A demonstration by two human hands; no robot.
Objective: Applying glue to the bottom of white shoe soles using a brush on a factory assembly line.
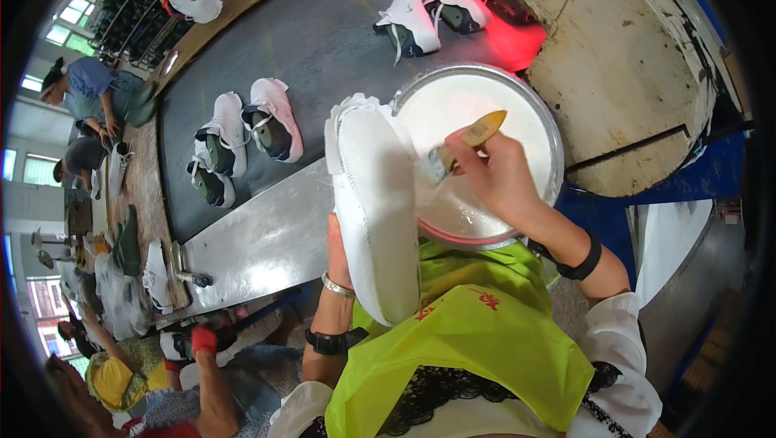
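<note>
My left hand (pixel 336 246), mostly hidden behind it, grips a white shoe (pixel 376 204) with its underside turned up toward me. Stitching runs along the shoe's edge. My right hand (pixel 503 178) is closed round a paintbrush (pixel 485 128) with a yellowish wooden handle. The brush's pale, wet bristles point left, at or very near the shoe's right edge. Below the brush stands a round metal basin (pixel 556 143) of white liquid, just right of the shoe.
A dark conveyor belt (pixel 323 42) carries several white shoes (pixel 275 119) with dark linings. Red light glows at its far right, beside a worn cream-coloured machine cover (pixel 622 58). A metal ledge (pixel 259 244) borders the belt. Co-workers (pixel 97 86) handle shoes along the left.
</note>
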